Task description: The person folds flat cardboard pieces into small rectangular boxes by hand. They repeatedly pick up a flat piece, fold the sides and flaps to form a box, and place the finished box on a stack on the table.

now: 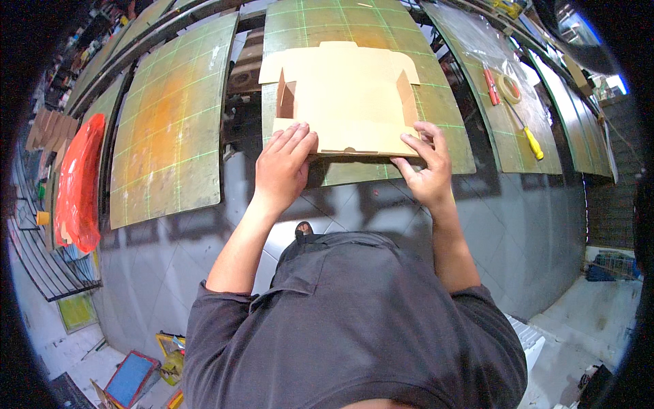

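Note:
A light brown cardboard box [344, 88] lies on the middle board, its side walls raised and its flapped lid folded back, away from me. My left hand [283, 160] grips the front wall at the left corner, fingers together over the edge and thumb hidden. At the right front corner, my right hand [429, 160] pinches the wall, with curled fingers on top and the thumb beneath. The front wall stands along the near side, with a small notch at its middle. The inside of the box shows bare cardboard.
Green-lined boards [174, 123] lie side by side with gaps between. On the right board are a red-handled tool [491, 86], a tape roll [509, 89] and a yellow-handled screwdriver [532, 143]. An orange-red plastic bag [80, 184] sits at the left.

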{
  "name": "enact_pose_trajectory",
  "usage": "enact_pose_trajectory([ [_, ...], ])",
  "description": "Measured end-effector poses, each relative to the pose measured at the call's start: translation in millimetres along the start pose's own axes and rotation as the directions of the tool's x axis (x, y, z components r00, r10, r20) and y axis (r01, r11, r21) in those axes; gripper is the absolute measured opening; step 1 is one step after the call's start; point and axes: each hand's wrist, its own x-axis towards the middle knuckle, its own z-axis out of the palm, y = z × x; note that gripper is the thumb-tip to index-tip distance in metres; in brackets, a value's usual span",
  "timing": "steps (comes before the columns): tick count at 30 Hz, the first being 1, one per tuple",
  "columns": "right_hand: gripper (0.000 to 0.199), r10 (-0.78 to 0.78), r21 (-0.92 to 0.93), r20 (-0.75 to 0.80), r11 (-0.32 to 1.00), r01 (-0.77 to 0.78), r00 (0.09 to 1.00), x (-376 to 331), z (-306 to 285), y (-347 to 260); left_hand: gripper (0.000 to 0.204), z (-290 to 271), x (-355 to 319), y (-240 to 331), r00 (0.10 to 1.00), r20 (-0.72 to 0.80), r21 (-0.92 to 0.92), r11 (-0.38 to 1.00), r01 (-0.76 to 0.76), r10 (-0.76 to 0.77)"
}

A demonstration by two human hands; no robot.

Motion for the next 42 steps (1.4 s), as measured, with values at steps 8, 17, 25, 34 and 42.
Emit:
enact_pose_trajectory([
  [8, 0.043, 0.003, -0.033, 0.004, 0.999, -0.003, 1.0, 0.6, -1.9, -0.3, 0.067, -22.5, 26.2, -30.3, 0.976, 0.2, 0.063, 0.993, -0.095, 0.081],
  [17, 0.042, 0.024, -0.034, -0.031, 0.999, -0.025, 0.999, -1.0, 0.4, 1.0, 0.078, -29.8, 26.4, -34.0, 0.953, 0.29, -0.098, 0.988, 0.123, -0.09],
  [25, 0.03, 0.036, -0.531, 0.131, 0.847, 0.04, 0.991, 11.7, -4.4, -27.4, 0.03, -11.0, 11.1, -21.8, 0.94, 0.339, 0.136, 0.987, -0.086, 0.036],
  [34, 0.017, 0.122, -0.33, 0.529, 0.941, 0.071, 0.84, 36.6, 10.7, -23.8, 0.012, -2.5, 35.1, 7.1, 0.881, 0.471, 0.007, 0.999, 0.035, -0.034],
  [42, 0.016, 0.064, -0.222, 0.592, 0.971, 0.086, 0.803, 20.8, -14.5, -53.6, 0.018, -44.2, 18.5, 38.0, 0.752, 0.653, 0.026, 0.995, 0.099, -0.092],
])
